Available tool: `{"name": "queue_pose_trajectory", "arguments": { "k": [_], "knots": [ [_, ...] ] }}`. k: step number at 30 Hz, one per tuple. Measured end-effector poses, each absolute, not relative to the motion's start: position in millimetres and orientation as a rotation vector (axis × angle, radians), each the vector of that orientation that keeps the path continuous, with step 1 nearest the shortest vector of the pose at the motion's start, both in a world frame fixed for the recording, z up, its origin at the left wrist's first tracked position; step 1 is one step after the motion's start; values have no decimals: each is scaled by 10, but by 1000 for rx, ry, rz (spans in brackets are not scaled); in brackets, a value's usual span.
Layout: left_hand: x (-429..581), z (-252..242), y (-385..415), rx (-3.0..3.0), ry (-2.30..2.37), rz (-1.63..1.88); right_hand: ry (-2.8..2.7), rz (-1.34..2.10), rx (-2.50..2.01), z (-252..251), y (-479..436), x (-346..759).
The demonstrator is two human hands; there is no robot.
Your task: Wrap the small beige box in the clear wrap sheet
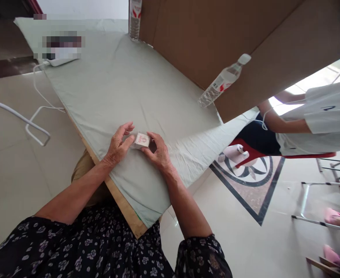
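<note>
A small white box [141,140] with a red mark on its top rests on the pale green cloth [120,85] that covers the table. My left hand [118,144] holds the box's left side with curled fingers and thumb. My right hand [157,151] grips its right side, fingers bent round the edge. Both hands meet at the box near the table's front edge.
Two clear water bottles stand against a tall cardboard sheet [216,42]: the nearer bottle [223,80] at right and the far bottle [135,19]. A white power strip [61,60] with its cable lies at the far left. Another person in a white shirt [317,119] sits at right.
</note>
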State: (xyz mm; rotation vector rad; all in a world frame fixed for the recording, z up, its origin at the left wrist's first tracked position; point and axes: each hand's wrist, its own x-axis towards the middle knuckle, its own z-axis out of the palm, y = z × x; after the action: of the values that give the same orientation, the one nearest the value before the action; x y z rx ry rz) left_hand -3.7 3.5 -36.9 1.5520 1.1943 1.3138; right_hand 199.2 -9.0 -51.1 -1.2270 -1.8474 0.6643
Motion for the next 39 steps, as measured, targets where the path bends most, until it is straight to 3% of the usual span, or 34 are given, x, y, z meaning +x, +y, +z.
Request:
{"name": "queue_pose_trajectory", "arguments": {
  "k": [12, 27, 39],
  "knots": [
    [-18, -409, 33, 1646, 1172, 1254, -1900, 649, -1297, -512, -119, 1945],
    [63, -563, 58, 1585, 1200, 1286, -1388, 665, -1441, -601, -122, 2037],
    [44, -521, 11, 1584, 1118, 1221, -1580, 637, -1558, -477, -188, 2027]
  ]
}}
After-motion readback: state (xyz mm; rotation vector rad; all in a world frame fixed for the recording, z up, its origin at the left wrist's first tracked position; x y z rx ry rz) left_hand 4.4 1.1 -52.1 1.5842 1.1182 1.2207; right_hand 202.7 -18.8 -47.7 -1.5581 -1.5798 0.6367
